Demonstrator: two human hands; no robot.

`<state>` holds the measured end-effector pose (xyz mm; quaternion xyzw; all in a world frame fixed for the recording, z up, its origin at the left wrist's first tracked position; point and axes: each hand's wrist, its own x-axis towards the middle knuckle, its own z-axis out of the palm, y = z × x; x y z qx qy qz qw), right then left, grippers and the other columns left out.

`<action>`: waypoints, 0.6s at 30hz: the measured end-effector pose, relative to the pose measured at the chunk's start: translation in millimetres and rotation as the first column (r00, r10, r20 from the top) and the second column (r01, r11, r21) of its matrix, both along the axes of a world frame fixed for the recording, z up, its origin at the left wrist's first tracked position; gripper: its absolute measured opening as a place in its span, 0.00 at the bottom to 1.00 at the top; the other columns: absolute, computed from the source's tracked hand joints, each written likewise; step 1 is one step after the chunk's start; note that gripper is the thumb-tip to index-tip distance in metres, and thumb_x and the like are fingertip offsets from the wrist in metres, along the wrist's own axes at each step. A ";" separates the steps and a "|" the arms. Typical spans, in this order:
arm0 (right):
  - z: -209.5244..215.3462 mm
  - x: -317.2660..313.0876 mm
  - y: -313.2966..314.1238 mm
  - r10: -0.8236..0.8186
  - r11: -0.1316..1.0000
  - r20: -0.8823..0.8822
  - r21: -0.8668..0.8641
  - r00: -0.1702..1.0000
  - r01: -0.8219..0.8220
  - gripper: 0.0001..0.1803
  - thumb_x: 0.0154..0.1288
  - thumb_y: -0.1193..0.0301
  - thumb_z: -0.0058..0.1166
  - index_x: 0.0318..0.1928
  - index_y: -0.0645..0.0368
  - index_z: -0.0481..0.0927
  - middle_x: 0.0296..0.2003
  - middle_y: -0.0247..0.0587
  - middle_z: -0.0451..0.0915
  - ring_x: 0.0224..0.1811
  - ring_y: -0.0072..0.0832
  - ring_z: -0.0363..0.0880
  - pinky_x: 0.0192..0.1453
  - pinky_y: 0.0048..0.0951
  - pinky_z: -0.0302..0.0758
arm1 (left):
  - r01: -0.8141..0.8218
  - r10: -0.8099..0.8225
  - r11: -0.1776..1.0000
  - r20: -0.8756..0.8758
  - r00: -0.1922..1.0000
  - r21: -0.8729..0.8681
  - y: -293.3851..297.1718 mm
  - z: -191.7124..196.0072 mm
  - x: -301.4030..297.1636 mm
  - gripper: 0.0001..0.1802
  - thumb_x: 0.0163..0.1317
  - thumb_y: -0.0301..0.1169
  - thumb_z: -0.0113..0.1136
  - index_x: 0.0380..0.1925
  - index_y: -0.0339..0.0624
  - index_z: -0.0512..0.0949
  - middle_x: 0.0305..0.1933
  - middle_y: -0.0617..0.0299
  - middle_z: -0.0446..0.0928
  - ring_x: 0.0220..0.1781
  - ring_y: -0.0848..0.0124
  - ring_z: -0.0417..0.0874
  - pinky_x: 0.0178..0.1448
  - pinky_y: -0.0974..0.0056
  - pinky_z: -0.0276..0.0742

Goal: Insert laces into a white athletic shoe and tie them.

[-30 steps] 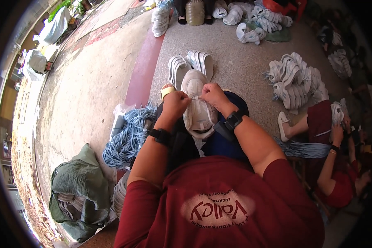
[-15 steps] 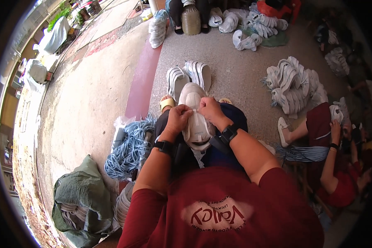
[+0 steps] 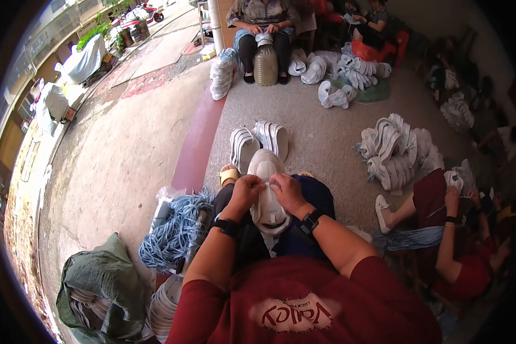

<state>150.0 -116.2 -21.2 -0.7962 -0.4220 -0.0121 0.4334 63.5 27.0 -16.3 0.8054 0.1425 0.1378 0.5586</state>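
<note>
A pale off-white shoe (image 3: pixel 265 164) rests on my lap, toe pointing away from me. On the left edge of its lacing area, my left hand (image 3: pixel 246 193) is closed, thumb and fingers pinched together. My right hand (image 3: pixel 288 194) pinches at the opposite edge, close to the left one. Whatever is between the fingertips is too small to make out. Just beyond the toe, two nested stacks of white shoe uppers (image 3: pixel 245 148) stand on the floor.
Left of my legs lies a heap of light blue laces (image 3: pixel 175 232), with a green sack (image 3: pixel 106 275) of shoe parts nearer me. More white uppers (image 3: pixel 395 152) are piled at right. A co-worker (image 3: pixel 467 269) sits at right; another person (image 3: pixel 264 23) sits ahead behind a large jug (image 3: pixel 265 66).
The view has tilted up, so the far seated people show more and everything sits lower. My right hand's fingers have turned inward at the shoe; both hands stay at its lacing area.
</note>
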 end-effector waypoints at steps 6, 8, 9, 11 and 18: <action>6.8 16.1 9.7 0.066 0.991 -0.070 -0.108 0.995 -0.073 0.03 0.52 0.73 0.50 0.29 0.58 0.72 0.24 0.49 0.76 0.30 0.49 0.76 0.33 0.44 0.71 | 0.004 -0.004 1.000 -0.021 1.000 -0.031 -0.8 3.7 -3.4 0.07 0.51 0.27 0.62 0.26 0.36 0.76 0.25 0.64 0.75 0.29 0.77 0.72 0.35 0.70 0.70; 8.4 15.3 7.2 0.088 0.991 -0.060 -0.100 0.994 -0.094 0.02 0.53 0.74 0.49 0.28 0.58 0.72 0.24 0.49 0.76 0.31 0.49 0.76 0.33 0.44 0.71 | -0.020 0.020 1.000 0.018 1.000 -0.023 -2.1 4.1 -4.6 0.07 0.51 0.27 0.62 0.27 0.36 0.75 0.25 0.64 0.74 0.28 0.77 0.72 0.35 0.70 0.70; 9.1 14.3 5.3 0.098 0.990 -0.051 -0.099 0.994 -0.103 0.02 0.53 0.74 0.49 0.27 0.58 0.72 0.25 0.49 0.77 0.31 0.49 0.76 0.34 0.44 0.71 | -0.025 0.025 0.999 0.016 1.000 -0.034 -2.4 4.2 -4.8 0.07 0.51 0.27 0.62 0.27 0.36 0.75 0.25 0.64 0.74 0.28 0.77 0.72 0.35 0.70 0.70; 9.6 11.1 1.3 0.110 0.991 -0.015 -0.069 0.994 -0.111 0.03 0.53 0.73 0.48 0.27 0.59 0.72 0.26 0.50 0.77 0.32 0.49 0.76 0.35 0.44 0.71 | -0.029 0.030 0.999 0.014 0.999 -0.045 -2.5 4.8 -4.6 0.07 0.51 0.27 0.62 0.27 0.36 0.75 0.24 0.64 0.74 0.28 0.77 0.72 0.34 0.70 0.70; 8.4 19.8 7.5 0.115 0.968 -0.108 -0.210 0.987 -0.136 0.02 0.52 0.75 0.48 0.26 0.60 0.71 0.26 0.52 0.75 0.33 0.50 0.75 0.35 0.44 0.71 | 0.002 -0.004 0.999 -0.048 0.999 -0.039 -0.2 11.7 -5.5 0.07 0.51 0.27 0.62 0.27 0.37 0.74 0.25 0.64 0.75 0.28 0.77 0.72 0.34 0.71 0.70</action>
